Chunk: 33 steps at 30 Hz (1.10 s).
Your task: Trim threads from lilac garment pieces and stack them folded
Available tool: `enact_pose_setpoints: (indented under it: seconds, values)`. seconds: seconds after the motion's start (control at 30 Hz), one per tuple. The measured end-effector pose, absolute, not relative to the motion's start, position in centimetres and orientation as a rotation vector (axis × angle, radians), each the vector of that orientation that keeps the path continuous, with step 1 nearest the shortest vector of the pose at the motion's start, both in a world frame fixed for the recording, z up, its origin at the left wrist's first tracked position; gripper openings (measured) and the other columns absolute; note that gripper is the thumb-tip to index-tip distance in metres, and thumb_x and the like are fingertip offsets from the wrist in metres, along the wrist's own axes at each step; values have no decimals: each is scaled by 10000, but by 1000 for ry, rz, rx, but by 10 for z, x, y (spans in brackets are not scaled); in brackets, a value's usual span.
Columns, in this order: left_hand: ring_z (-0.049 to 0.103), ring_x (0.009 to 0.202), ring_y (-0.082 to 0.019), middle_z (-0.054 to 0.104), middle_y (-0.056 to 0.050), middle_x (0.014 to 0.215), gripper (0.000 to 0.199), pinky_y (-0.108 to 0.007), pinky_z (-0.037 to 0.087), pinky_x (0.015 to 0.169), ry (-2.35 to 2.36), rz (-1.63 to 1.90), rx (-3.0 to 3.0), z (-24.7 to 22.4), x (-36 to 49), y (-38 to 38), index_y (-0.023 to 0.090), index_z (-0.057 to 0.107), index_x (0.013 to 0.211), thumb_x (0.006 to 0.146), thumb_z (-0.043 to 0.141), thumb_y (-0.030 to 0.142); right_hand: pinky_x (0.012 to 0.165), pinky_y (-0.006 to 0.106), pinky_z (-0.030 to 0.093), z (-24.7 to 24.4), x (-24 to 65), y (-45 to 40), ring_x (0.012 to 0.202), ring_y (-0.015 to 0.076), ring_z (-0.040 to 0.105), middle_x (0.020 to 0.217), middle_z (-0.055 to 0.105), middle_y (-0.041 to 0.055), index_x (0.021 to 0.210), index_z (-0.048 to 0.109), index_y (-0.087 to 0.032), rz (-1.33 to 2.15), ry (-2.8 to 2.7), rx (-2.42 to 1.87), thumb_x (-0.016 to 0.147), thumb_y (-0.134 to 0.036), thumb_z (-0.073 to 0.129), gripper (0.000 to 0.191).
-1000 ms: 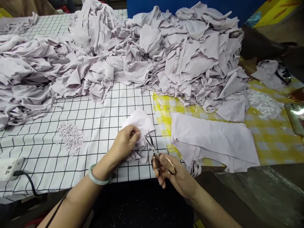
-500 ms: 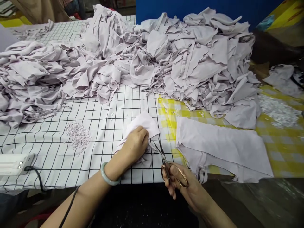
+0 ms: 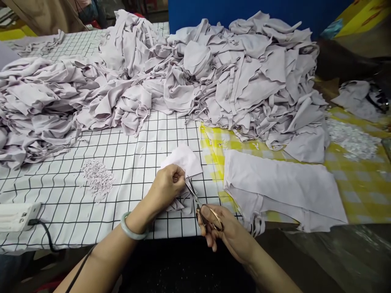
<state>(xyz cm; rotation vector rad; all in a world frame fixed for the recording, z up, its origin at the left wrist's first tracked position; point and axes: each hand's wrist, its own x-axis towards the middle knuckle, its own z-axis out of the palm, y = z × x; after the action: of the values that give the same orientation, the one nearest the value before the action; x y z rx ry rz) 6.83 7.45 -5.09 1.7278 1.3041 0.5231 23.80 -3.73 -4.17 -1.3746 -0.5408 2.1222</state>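
Note:
My left hand (image 3: 167, 183) is closed in a pinch on a pale lilac fabric piece (image 3: 183, 158), which lies partly under it on the checked cloth. Its wrist carries a pale green bangle (image 3: 132, 226). In my right hand (image 3: 218, 226) is a pair of scissors (image 3: 195, 196) with gold-coloured handles, fingers through the loops. The blades point up and left, their tips at the fabric edge beside my left fingertips. Whether the tips have fabric between them is too small to tell. Just right of the scissors lies a flat stack of lilac fabric pieces (image 3: 284, 183).
A long heap of lilac fabric pieces (image 3: 250, 81) spans the back of the table. Small clippings (image 3: 97, 179) lie at left, more clippings (image 3: 351, 138) at right on the yellow checked cloth (image 3: 363, 191). A white device with a black cord (image 3: 18, 217) sits at the left edge.
The scissors have moved left and up to the fabric edge, and their blades have closed together. My left hand has shifted slightly left, still pinching the fabric. The whole view has shifted slightly.

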Motion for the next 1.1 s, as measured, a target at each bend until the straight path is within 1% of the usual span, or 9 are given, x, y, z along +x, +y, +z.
enact_pose_setpoints:
  seconds: [0.1, 0.2, 0.4, 0.53, 0.7, 0.8, 0.87, 0.97, 1.1]
  values:
    - [556, 612, -126, 636, -16, 696, 75, -269, 449, 559, 1323, 560, 1650, -54, 68, 72, 195, 579, 708, 739, 535, 142, 401, 169, 395, -42, 237, -36, 447, 63, 507, 641, 586, -10, 754, 565, -155, 2130, -534, -1382, 738, -746, 649, 597]
    - [589, 637, -125, 667, -26, 755, 41, -253, 471, 563, 1363, 591, 1538, -59, 68, 69, 182, 606, 756, 742, 568, 175, 400, 170, 397, -43, 234, -33, 451, 64, 512, 647, 588, -12, 756, 563, -156, 2118, -543, -1385, 733, -744, 656, 596]
    - [621, 685, -114, 688, -77, 968, 59, -244, 517, 599, 1377, 725, 1414, -65, 71, 62, 167, 588, 751, 754, 590, 226, 407, 171, 412, -48, 231, -27, 469, 64, 517, 662, 585, -18, 745, 555, -159, 2055, -617, -1385, 761, -696, 673, 550]
    - [621, 734, -124, 671, -86, 992, 76, -226, 514, 576, 1348, 792, 1372, -63, 73, 59, 168, 589, 742, 755, 600, 242, 408, 180, 410, -48, 231, -23, 470, 69, 507, 650, 579, -23, 745, 562, -165, 2029, -659, -1403, 744, -696, 691, 546]
    - [606, 675, -101, 666, -84, 1028, 146, -228, 517, 560, 1285, 810, 1099, -55, 73, 58, 154, 603, 726, 738, 665, 285, 416, 188, 397, -48, 233, -20, 471, 68, 488, 658, 584, -22, 747, 563, -172, 2016, -690, -1426, 726, -698, 705, 546]
    - [639, 773, -122, 665, -95, 1129, 150, -243, 544, 639, 1254, 804, 1003, -51, 73, 59, 152, 622, 695, 735, 697, 275, 430, 191, 400, -50, 235, -20, 478, 68, 485, 664, 580, -22, 756, 563, -174, 2011, -700, -1407, 727, -692, 709, 539]
    - [653, 841, -139, 664, -99, 1162, 152, -252, 552, 688, 1243, 804, 965, -51, 72, 60, 151, 639, 679, 742, 707, 272, 430, 191, 396, -51, 235, -20, 479, 67, 478, 661, 575, -22, 753, 561, -173, 2007, -704, -1405, 722, -698, 709, 546]
    - [662, 862, -150, 675, -101, 1122, 157, -263, 557, 715, 1228, 800, 935, -51, 73, 59, 150, 657, 685, 749, 718, 280, 429, 190, 389, -49, 235, -19, 482, 65, 474, 659, 573, -21, 756, 562, -171, 1997, -710, -1425, 709, -702, 715, 555]
    - [668, 893, -160, 675, -101, 1118, 134, -274, 559, 747, 1236, 807, 989, -50, 74, 56, 154, 653, 712, 743, 717, 268, 433, 191, 384, -44, 234, -15, 493, 72, 483, 652, 567, -23, 738, 557, -174, 1965, -735, -1502, 663, -682, 758, 552]
